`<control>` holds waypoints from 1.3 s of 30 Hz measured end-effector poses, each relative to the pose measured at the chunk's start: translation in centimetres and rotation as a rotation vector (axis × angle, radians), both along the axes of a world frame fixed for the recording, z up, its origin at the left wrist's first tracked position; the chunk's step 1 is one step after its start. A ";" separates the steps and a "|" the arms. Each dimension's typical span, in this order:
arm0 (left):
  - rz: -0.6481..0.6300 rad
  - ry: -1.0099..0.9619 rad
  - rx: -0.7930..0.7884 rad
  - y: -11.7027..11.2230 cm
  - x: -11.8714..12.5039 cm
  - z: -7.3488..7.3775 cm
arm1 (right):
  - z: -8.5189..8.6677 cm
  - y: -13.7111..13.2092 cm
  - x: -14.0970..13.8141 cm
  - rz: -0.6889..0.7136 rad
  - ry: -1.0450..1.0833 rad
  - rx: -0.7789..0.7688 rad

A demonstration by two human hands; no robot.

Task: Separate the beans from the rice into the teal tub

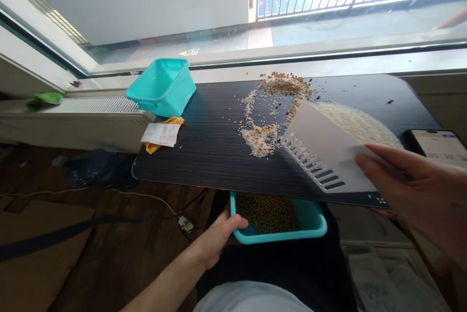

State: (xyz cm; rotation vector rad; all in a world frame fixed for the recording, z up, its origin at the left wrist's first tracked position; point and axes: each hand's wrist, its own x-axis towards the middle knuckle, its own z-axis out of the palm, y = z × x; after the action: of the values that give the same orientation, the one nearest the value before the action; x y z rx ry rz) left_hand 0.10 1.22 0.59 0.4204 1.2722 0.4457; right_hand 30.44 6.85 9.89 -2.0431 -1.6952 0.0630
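Observation:
In the head view my right hand [404, 175] grips a white slotted plastic scoop [324, 141] by its right end. The scoop is tilted over the dark table, its slotted edge near a mixed pile of white grains and brown seeds [260, 139]. Behind that lies a larger patch of brown seeds [284, 83] mingled with white grains. A heap of white rice-like grains [361, 119] is partly hidden behind the scoop. Below the table's front edge, my left hand [221, 234] holds the left rim of a turquoise bin [284, 239], which contains many brownish-green seeds [270, 212].
Another turquoise bin [160, 85] stands at the table's [204, 156] left end, beside a white cloth [160, 134] on an orange one. A phone [438, 144] lies at the right. A window runs along the back. Cables [156, 200] and a large bottle [98, 168] are on the floor.

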 end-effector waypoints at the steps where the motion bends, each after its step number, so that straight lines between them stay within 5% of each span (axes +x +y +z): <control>1: 0.002 -0.001 -0.004 0.0 0.0 0.0 | 0.1 0.3 -0.3 0.032 0.013 -0.001; 6: 0.016 -0.008 -0.015 0.0 0.1 -0.1 | 0.6 0.8 -1.3 0.167 0.076 -0.035; 11: 0.023 -0.008 -0.014 0.1 0.1 -0.1 | 0.6 1.8 -0.5 0.032 -0.089 0.032; 15: 0.025 -0.011 -0.009 0.2 0.1 0.0 | 0.6 2.8 -0.2 0.049 -0.175 0.041; 24: -0.001 -0.021 0.016 0.1 -0.1 -0.1 | 1.2 1.9 -1.0 0.134 0.030 0.006; 39: 0.030 -0.002 0.018 -0.1 -0.8 -0.2 | 1.5 2.5 -2.1 0.168 0.071 -0.027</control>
State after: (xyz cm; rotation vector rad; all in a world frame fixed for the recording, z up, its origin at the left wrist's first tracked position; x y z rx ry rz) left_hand -0.73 1.13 0.43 0.4162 1.2752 0.4831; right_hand 28.35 9.31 11.36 -1.8902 -1.8269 0.2119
